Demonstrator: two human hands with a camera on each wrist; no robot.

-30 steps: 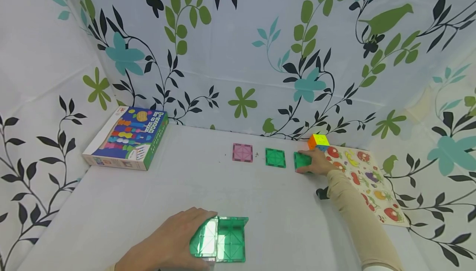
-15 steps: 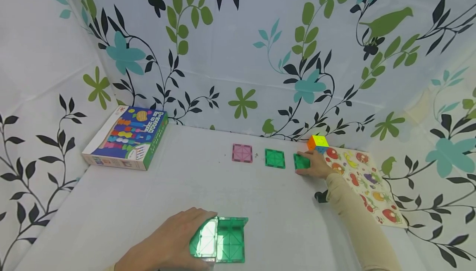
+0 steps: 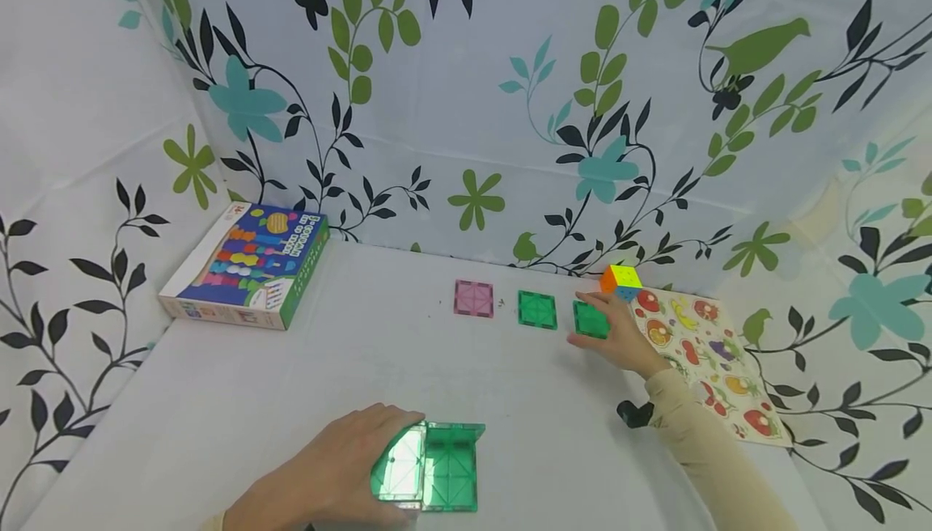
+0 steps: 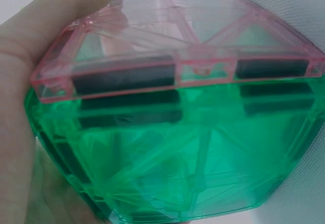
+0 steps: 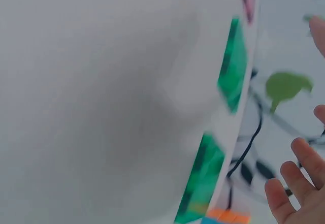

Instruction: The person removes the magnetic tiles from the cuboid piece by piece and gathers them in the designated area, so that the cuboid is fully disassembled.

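Observation:
My left hand point(image 3: 335, 466) grips a boxy build of translucent magnetic tiles point(image 3: 450, 470) at the front of the table. In the left wrist view, a pink magnetic tile point(image 4: 203, 36) forms one face, joined along its edge to a green magnetic tile point(image 4: 203, 153). My right hand point(image 3: 619, 335) is spread beside the rightmost loose green tile point(image 3: 590, 319), partly covering it from the head. In the right wrist view, the fingers point(image 5: 304, 183) are spread apart and hold nothing. Left of that tile lie another green tile point(image 3: 537, 309) and a pink tile point(image 3: 473, 299).
A puzzle cube point(image 3: 621, 281) sits behind my right hand, next to a fruit-printed board point(image 3: 717, 369). A small black object point(image 3: 635, 414) lies near the right sleeve. At the back left is a colourful toy box point(image 3: 247, 264). Patterned cloth point(image 3: 466, 110) rises behind the table.
My right hand has drawn back slightly from the rightmost green tile, its fingers spreading wider. That tile stays where it was. The left hand keeps its hold on the build.

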